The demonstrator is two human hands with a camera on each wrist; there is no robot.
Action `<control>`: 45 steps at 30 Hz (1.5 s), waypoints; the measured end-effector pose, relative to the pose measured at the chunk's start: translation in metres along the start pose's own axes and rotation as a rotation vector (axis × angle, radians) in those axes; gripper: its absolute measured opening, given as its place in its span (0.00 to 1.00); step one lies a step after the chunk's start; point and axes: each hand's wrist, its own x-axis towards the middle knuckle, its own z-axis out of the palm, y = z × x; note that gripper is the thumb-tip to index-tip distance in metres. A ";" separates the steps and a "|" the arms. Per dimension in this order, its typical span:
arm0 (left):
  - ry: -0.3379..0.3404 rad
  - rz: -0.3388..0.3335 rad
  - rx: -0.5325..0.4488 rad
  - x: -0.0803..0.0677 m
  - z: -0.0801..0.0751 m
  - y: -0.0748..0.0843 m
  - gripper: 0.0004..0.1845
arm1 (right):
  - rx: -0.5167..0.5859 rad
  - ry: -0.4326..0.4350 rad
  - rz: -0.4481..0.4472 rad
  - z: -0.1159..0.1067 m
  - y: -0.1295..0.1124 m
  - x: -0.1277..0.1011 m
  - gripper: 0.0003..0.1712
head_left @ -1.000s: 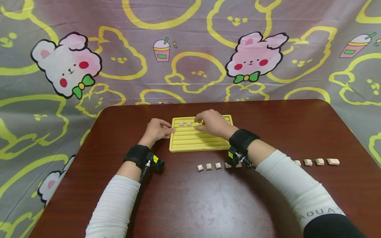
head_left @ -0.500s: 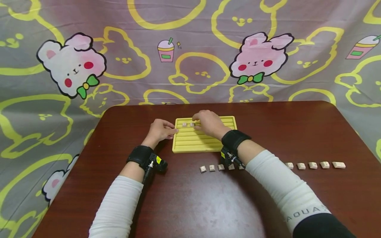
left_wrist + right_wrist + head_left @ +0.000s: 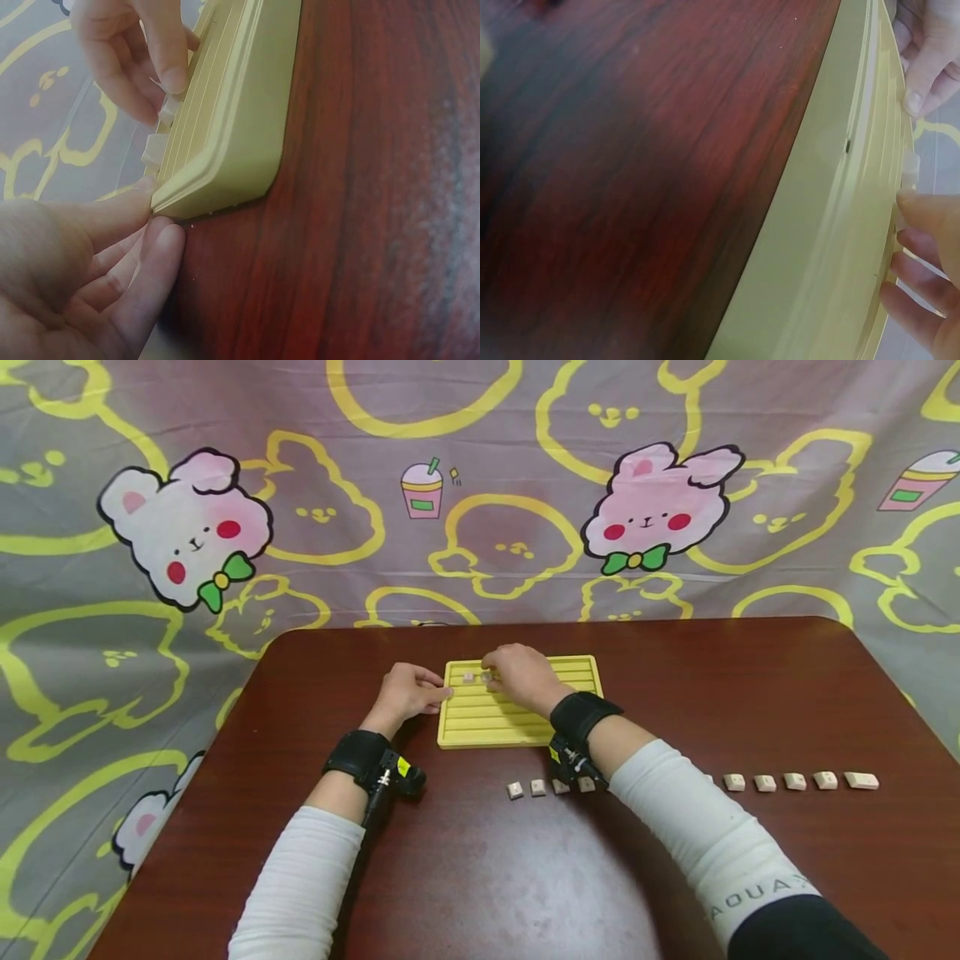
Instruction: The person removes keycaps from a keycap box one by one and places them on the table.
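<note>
The yellow grooved tray [image 3: 517, 727] lay flat on the dark wooden bench [image 3: 480, 860], toward its far middle. The left hand [image 3: 405, 690] rested against the tray's left edge, its fingers [image 3: 154, 251] loosely curled and touching the near-left corner, apparently to keep the tray from sliding; they gripped nothing. The right hand [image 3: 522, 675] reached over the tray's far rows, and its fingers [image 3: 169, 52] pinched a small pale tile [image 3: 169, 111] at the far groove, just right of another tile [image 3: 468, 677] already seated there. The grooves seemingly held the tiles upright in a line, which would explain why the tile was lowered on edge into the slot.

A row of more pale tiles [image 3: 795, 781] lay on the bench near the tray, running left to right and partly hidden under the right forearm, seemingly laid out within easy reach of that hand. A cartoon-printed cloth [image 3: 187, 527] hung behind the bench.
</note>
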 end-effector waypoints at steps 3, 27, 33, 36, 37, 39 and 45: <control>0.005 0.009 0.004 0.000 0.000 0.001 0.18 | -0.020 0.012 -0.004 0.001 -0.001 0.001 0.13; 0.014 0.011 0.027 0.000 0.001 0.002 0.17 | 0.001 0.056 -0.046 -0.009 0.005 -0.002 0.04; 0.018 -0.001 0.043 -0.002 0.002 0.001 0.17 | 0.031 0.046 -0.103 -0.020 0.012 -0.014 0.10; 0.016 0.007 0.056 -0.002 0.002 0.001 0.17 | 0.070 0.037 -0.131 -0.025 0.020 -0.023 0.09; 0.017 0.012 0.065 -0.002 0.002 0.002 0.17 | 0.082 0.034 -0.138 -0.026 0.023 -0.027 0.09; 0.018 0.022 0.078 -0.002 0.001 0.003 0.17 | 0.103 0.034 -0.153 -0.030 0.029 -0.034 0.08; 0.033 0.032 0.081 -0.001 0.001 0.004 0.17 | 0.120 0.046 -0.187 -0.044 0.047 -0.061 0.10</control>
